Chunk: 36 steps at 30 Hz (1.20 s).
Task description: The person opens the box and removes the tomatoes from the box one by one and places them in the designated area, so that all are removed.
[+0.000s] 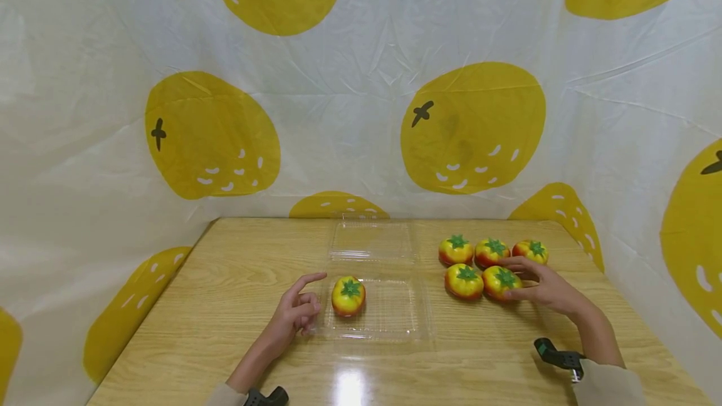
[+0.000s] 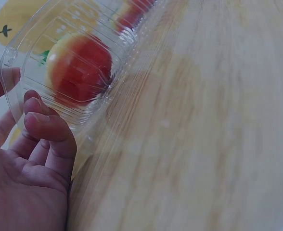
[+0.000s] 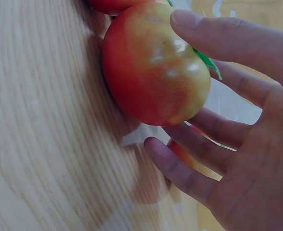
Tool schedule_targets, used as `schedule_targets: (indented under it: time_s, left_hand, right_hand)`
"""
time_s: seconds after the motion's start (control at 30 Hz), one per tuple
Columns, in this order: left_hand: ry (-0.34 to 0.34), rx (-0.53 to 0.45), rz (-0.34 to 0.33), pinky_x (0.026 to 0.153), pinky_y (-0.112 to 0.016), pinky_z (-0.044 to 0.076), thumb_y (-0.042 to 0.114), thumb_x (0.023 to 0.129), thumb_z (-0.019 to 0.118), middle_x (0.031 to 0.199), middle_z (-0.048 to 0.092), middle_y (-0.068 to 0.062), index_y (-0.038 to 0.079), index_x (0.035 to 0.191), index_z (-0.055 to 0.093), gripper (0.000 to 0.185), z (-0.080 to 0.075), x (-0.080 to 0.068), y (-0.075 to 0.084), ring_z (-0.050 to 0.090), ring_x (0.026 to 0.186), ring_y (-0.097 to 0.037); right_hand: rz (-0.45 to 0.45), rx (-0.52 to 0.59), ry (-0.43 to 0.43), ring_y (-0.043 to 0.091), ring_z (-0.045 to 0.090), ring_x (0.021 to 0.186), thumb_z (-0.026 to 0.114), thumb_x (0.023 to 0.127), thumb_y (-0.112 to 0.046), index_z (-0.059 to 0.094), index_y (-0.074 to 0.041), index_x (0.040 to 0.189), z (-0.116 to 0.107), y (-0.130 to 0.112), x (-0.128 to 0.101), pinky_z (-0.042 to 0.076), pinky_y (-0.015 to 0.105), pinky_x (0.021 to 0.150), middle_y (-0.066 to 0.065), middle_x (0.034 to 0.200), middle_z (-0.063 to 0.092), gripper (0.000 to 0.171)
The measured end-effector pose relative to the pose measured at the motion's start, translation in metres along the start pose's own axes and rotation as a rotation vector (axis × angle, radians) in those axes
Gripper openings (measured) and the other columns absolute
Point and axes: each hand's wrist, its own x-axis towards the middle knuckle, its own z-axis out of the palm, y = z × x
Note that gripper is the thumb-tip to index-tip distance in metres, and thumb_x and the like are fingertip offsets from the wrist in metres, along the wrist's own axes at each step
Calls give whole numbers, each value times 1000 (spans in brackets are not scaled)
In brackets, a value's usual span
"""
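Observation:
A clear plastic clamshell box [image 1: 389, 334] lies on the table with its lid [image 1: 372, 240] folded back. One yellow-and-red toy tomato [image 1: 348, 296] with a green star-shaped top sits in its left end. My left hand [image 1: 290, 312] is at the box's left edge, fingers loosely bent and fingertips right at the rim [image 2: 7, 98]. On the right, my right hand [image 1: 544, 284] spans the nearest right-hand toy tomato [image 3: 156, 67], which stands in its group on the table. Thumb [image 3: 209, 36] lies on the near side, spread fingers on the far side.
Beside that tomato stands another toy tomato [image 1: 464, 282]. Behind them, three more form a row: left tomato [image 1: 455, 250], middle tomato [image 1: 492, 252] and right tomato [image 1: 530, 252]. A white curtain [image 1: 338, 130] with yellow fruit prints surrounds the wooden table [image 1: 237, 281].

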Motion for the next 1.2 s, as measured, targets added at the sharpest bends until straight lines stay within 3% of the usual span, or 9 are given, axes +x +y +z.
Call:
schedule_targets:
  time_s: [0.07, 0.3, 0.5, 0.6, 0.67, 0.8, 1.2]
  left_hand:
    - [0, -1, 3, 45, -20, 38, -1, 99, 51, 71, 50, 4, -4, 158, 27, 63, 0, 0, 0, 45, 53, -7]
    - [4, -2, 3, 45, -19, 38, 0, 99, 51, 70, 49, 4, -5, 158, 27, 64, 0, 0, 0, 45, 53, -7]
    - [7, 3, -8, 46, -19, 38, 0, 99, 51, 71, 50, 4, -3, 158, 27, 64, 0, -1, 1, 45, 52, -7]
    - [8, 7, -10, 46, -19, 38, 1, 99, 52, 71, 50, 3, -3, 158, 27, 64, 0, -1, 1, 45, 53, -7]
    - [7, 8, -9, 45, -20, 38, 2, 99, 53, 71, 50, 3, -3, 158, 27, 65, 0, -1, 0, 45, 53, -8]
    - [12, 14, -7, 44, -21, 38, 3, 99, 54, 71, 49, 3, -3, 158, 28, 65, 0, 0, 0, 41, 51, -10]
    - [12, 6, -13, 45, -18, 40, 1, 99, 52, 71, 49, 4, -2, 158, 28, 64, 0, 0, 0, 42, 52, -8]
  right_hand:
    - [-3, 2, 0, 54, 54, 127, 76, 92, -19, 50, 2, 145, -1, -1, 0, 53, 36, 91, 31, 142, 56, 63]
    - [-4, -9, 0, 55, 54, 127, 76, 92, -20, 49, 4, 146, -3, -4, -1, 52, 57, 95, 34, 141, 56, 64]
    - [-13, -50, 20, 49, 58, 125, 77, 92, -19, 52, 4, 144, -4, -9, -1, 55, 43, 93, 30, 140, 59, 62]
    - [-23, -55, 26, 36, 62, 125, 77, 92, -18, 52, 4, 143, -6, -10, -1, 56, 37, 90, 30, 139, 60, 61]
    - [-23, -56, 35, 18, 63, 122, 77, 92, -18, 52, 3, 144, -8, -12, -2, 56, 32, 89, 29, 138, 60, 61]
    - [-37, -62, 51, -8, 56, 115, 76, 93, -17, 51, 4, 145, -11, -16, -3, 56, 25, 87, 31, 139, 59, 61]
    - [-46, -108, 124, -24, 43, 110, 75, 95, -21, 54, -1, 145, -16, -35, -6, 54, 18, 88, 24, 139, 61, 58]
